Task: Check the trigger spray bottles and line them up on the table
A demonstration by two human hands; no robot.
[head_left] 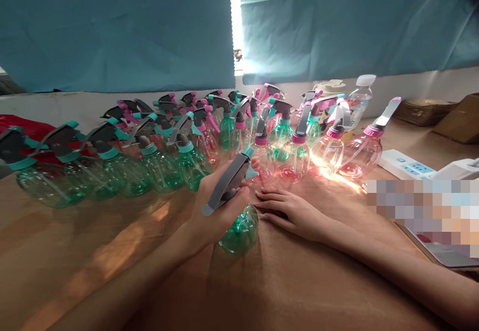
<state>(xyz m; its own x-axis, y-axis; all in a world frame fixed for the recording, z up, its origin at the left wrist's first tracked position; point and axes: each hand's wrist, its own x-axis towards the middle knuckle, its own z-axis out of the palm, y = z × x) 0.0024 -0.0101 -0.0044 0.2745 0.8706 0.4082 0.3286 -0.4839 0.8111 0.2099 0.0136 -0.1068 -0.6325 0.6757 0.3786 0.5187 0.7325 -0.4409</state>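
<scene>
My left hand [217, 206] grips a green spray bottle [239, 231] around its neck, its grey and teal trigger head [229, 180] pointing up and to the right. The bottle's round base rests on the brown table [280, 281]. My right hand [286, 210] lies flat on the table just right of the bottle, fingers stretched out toward it, holding nothing. Behind both hands stand several more spray bottles, green ones [160, 169] to the left and pink ones [359, 154] to the right.
A white power strip [406, 166] lies at the right, with a white device [460, 169] beside it. Cardboard boxes [441, 114] sit at the far right. A clear bottle with a white cap [361, 96] stands behind the pink ones. Blue curtains [119, 27] hang behind.
</scene>
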